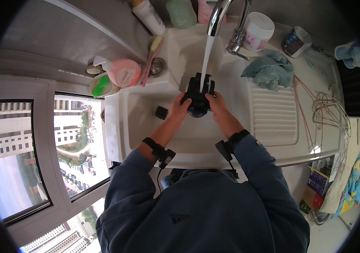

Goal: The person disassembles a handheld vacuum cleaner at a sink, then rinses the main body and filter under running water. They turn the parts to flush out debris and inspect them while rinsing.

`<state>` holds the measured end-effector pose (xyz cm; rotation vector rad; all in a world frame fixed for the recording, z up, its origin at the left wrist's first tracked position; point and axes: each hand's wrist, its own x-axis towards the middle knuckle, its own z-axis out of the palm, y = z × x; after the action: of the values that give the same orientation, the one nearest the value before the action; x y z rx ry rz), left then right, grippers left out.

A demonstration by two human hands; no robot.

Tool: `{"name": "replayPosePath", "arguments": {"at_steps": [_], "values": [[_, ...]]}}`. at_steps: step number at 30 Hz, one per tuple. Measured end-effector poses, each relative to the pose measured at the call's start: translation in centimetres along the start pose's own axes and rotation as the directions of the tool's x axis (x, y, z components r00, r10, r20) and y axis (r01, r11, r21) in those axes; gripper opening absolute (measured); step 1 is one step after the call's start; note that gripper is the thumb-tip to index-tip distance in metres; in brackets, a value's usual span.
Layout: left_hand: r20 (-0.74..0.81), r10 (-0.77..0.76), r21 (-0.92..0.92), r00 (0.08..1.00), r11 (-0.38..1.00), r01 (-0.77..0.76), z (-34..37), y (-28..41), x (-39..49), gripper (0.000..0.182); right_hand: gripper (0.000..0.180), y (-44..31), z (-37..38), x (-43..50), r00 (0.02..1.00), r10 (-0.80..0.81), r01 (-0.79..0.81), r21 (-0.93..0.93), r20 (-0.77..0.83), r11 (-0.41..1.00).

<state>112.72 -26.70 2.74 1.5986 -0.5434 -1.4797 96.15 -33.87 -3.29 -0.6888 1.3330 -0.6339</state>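
Note:
Both my hands grip a black, blocky plastic part (198,95) over the sink basin (148,136); its exact kind is unclear. My left hand (180,106) holds its left edge with the thumb on top. On the opposite edge, my right hand (216,103) grips it the same way. A stream of water (207,57) runs from the chrome faucet (213,27) onto the part's upper face. Just below the part, a sink drain (198,114) is partly hidden. A small black square piece (161,112) lies on the basin floor, left of my left hand.
At left stand a pink pump bottle (124,72), a scrub brush (152,58) and a soap dish (104,85). A teal cloth (271,71) lies by the ribbed drainboard (274,115). Wire hangers (330,109) sit farther right. A white tub (258,31) stands behind the faucet lever.

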Motion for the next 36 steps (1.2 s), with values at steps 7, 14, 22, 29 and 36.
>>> {"name": "replayPosePath", "arguments": {"at_steps": [7,14,22,29,36], "values": [[0.150,-0.005,0.200,0.989,0.979,-0.026,-0.6,-1.1,-2.0,0.059,0.050,0.5,-2.9,-4.2,0.992,0.126,-0.123,0.140,-0.007,0.982],[0.270,0.015,0.198,0.963,0.978,-0.070,-4.2,-1.3,-4.7,0.062,0.049,1.0,-2.5,-7.0,0.951,0.272,-0.287,0.087,0.149,0.954],[0.263,0.009,0.242,0.965,0.967,-0.074,-8.3,-1.8,-7.2,0.060,0.044,2.4,1.3,-8.6,0.915,0.359,-0.370,0.028,0.186,0.929],[0.190,-0.024,0.243,0.981,0.970,-0.023,-9.1,-1.1,-8.6,0.060,0.052,2.4,2.7,-9.1,0.925,0.306,-0.320,0.027,0.224,0.947],[0.196,0.015,0.300,0.981,0.951,-0.074,-7.7,-0.9,-6.9,0.060,0.053,1.1,1.7,-9.2,0.954,0.237,-0.253,0.072,0.185,0.965]]}}
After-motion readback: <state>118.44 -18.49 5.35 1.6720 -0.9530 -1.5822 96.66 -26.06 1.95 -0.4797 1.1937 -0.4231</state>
